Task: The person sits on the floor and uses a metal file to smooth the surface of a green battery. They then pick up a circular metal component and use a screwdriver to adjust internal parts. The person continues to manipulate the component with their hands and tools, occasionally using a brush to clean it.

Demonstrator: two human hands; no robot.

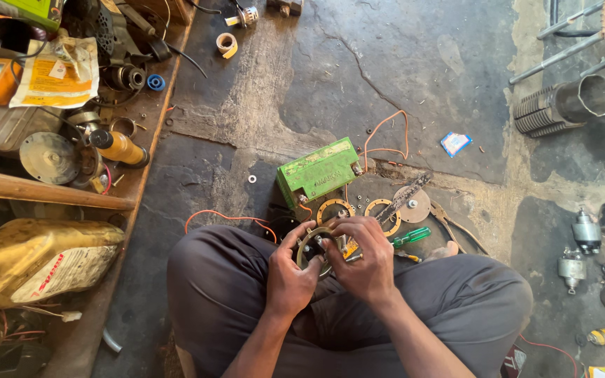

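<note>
two hands on a round metal part

just below the middle of the frame, the person sat cross-legged on the cracked concrete floor (386, 63). the left hand (290, 276) was curled around the rim of a round metal part (314, 246), fingers closed on it. the right hand (365, 262) was clenched over its other side, pinching something small i couldn't make out. a green battery (318, 170) lay just above, a green-handled screwdriver (411, 236) to the right.

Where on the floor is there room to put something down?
The bare concrete floor beyond the green battery, between the tape roll and the ribbed cylinder, is widest. Around the rings before both hands and on the left shelf, it is crowded.
</note>
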